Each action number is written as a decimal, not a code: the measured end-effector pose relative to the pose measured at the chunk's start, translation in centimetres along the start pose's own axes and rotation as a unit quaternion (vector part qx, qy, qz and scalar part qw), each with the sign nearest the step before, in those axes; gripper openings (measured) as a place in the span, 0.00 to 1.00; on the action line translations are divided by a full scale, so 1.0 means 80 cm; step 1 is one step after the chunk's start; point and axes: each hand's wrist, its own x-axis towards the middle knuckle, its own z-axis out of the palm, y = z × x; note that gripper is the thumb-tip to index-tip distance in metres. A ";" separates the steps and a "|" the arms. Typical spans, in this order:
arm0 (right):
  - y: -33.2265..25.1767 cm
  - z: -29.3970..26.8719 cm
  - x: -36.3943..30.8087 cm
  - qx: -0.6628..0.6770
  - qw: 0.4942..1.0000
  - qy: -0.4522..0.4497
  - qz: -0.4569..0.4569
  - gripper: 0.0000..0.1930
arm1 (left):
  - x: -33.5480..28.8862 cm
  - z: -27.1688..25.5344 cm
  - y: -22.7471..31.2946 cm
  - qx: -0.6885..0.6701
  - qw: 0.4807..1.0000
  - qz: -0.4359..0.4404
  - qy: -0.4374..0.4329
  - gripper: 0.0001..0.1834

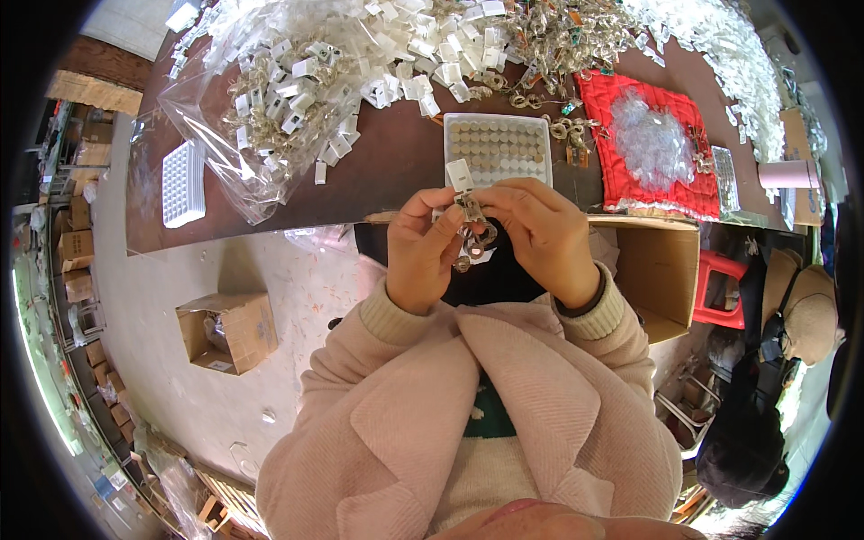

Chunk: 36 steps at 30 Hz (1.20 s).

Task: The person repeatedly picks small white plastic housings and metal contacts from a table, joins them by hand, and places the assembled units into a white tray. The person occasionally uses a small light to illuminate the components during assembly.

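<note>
In front of my chest, near the table's front edge, both hands meet at a small white plastic case (460, 175) with a coiled, clear-looking wire (480, 236) hanging below it. My left hand (421, 247) is closed on the case's lower end, thumb and fingers pinching it. From the other side, my right hand (551, 241) pinches at the same spot with bent fingers; exactly what its fingertips grip is partly hidden. Just beyond the hands lies a white tray (497, 118) holding rows of small round discs, its filled part toward the far side.
Heaps of white cases with coiled wires (297, 85) cover the table's far side, partly under clear plastic bags. A stack of white trays (184, 185) stands left. On the right, a red cloth (621, 184) carries clear plastic pieces (650, 139). Cardboard boxes (254, 333) and a red stool (718, 290) stand below.
</note>
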 end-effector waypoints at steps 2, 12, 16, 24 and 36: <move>0.002 0.002 -0.001 0.008 0.999 0.031 0.005 0.13 | -0.002 0.001 0.000 0.022 1.000 -0.007 0.021 0.10; 0.007 0.020 -0.014 -0.030 0.996 0.025 -0.074 0.16 | -0.010 -0.011 -0.004 -0.007 0.999 -0.029 0.041 0.10; 0.005 0.031 -0.020 -0.036 0.996 -0.031 -0.082 0.16 | -0.015 -0.024 -0.005 0.024 0.997 -0.019 0.074 0.10; 0.043 0.044 0.004 -0.144 0.990 -0.002 -0.005 0.14 | -0.014 -0.036 0.003 0.013 0.997 -0.010 0.076 0.10; 0.004 0.041 0.006 -0.029 0.998 0.056 -0.011 0.09 | -0.003 -0.021 0.005 0.019 0.998 -0.027 0.051 0.09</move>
